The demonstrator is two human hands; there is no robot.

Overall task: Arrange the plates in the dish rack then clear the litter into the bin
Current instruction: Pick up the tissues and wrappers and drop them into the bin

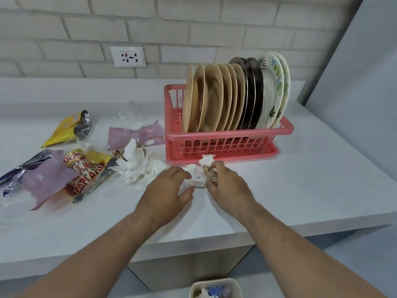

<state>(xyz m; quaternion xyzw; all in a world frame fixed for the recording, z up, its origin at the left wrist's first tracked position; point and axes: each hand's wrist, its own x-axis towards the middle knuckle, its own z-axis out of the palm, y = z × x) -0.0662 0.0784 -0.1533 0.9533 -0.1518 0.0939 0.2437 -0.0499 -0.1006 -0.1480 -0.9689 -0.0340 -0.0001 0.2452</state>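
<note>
Several plates (217,97), beige, dark and white patterned, stand upright in the pink dish rack (227,140) on the white counter. In front of the rack, my right hand (225,181) is closed on crumpled brown and white paper (209,168). My left hand (169,190) pinches a white tissue (196,179) that lies between the two hands. More crumpled tissue (133,166) lies just to the left. The beige bin (214,288) shows at the bottom edge below the counter, with litter inside.
Snack wrappers lie on the counter's left side: a yellow bag (68,127), a red and yellow packet (88,173), a pink plastic bag (135,134) and a purple wrapper (43,177). A wall socket (128,57) sits on the brick wall behind. The counter's front edge (193,244) runs below my forearms.
</note>
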